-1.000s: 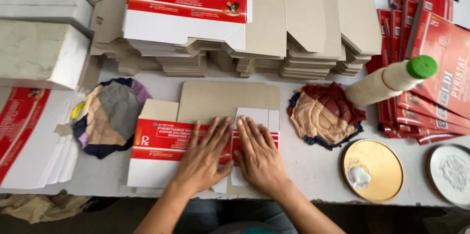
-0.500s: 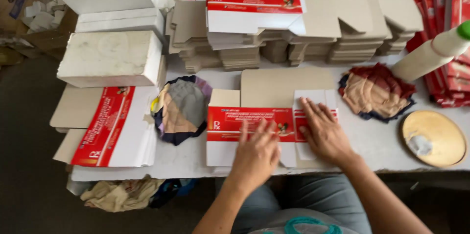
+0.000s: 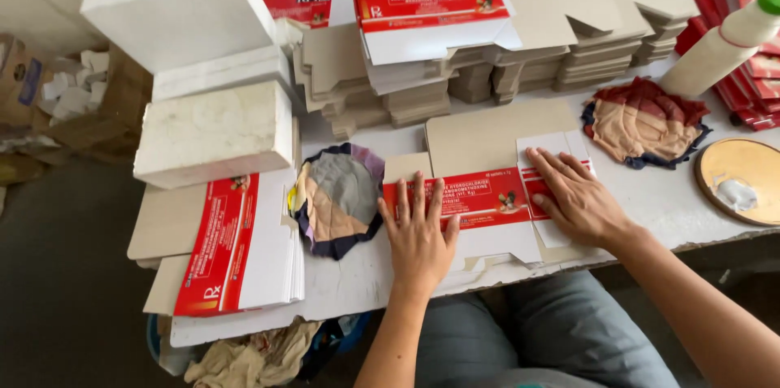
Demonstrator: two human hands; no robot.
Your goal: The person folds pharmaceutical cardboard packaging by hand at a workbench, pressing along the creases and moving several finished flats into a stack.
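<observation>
Both hands lie flat and open on a red and white flat carton (image 3: 479, 197) on the worktop (image 3: 650, 201), the left hand (image 3: 418, 234) near its left end, the right hand (image 3: 575, 199) on its right end. Just left of the left hand sits a round patchwork cloth pad (image 3: 337, 197).

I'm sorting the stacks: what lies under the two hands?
Left hand and right hand press a flat red-and-white carton blank on the table. Anything beneath the blank is hidden.

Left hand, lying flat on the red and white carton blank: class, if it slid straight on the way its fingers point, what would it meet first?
The left hand would probably first meet the stacks of grey cardboard blanks, after crossing the red and white carton blank.
</observation>
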